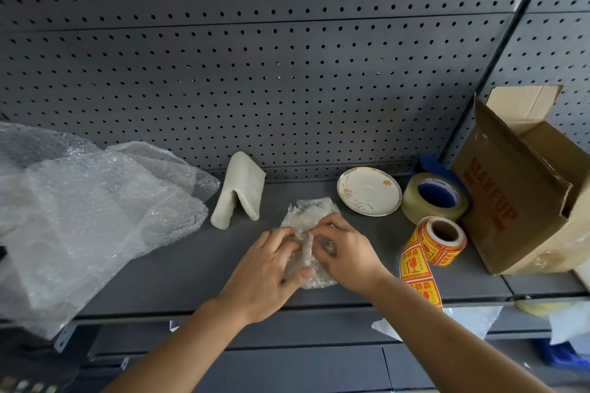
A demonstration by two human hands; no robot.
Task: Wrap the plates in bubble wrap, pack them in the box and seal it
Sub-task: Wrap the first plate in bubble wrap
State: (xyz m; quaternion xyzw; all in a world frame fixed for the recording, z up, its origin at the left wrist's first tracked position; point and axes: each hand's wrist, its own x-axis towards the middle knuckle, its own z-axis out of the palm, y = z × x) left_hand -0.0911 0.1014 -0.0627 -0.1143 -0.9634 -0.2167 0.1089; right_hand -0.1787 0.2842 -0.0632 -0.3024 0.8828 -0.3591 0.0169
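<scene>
Grey metal shelf (178,265), left to right: loose bubble wrap (95,217) heaped at the left end; a folded white foam sheet (238,191) standing against the pegboard; at centre, a bubble-wrapped bundle (308,210) lying on the shelf, left hand (268,268) and right hand (348,252) both gripping its folds with curled fingers; an unwrapped floral saucer (368,191); a clear tape roll (434,198); a fragile-sticker roll (437,241); an open cardboard box (517,201).

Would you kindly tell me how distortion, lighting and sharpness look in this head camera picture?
Head view: wide-angle distortion bows the pegboard seams and leans the box; lighting is soft and even, with faint shadows beneath the left hand and right hand; the bubble wrap pile shows mild sheen; the wrapped bundle between the hands looks slightly soft.
</scene>
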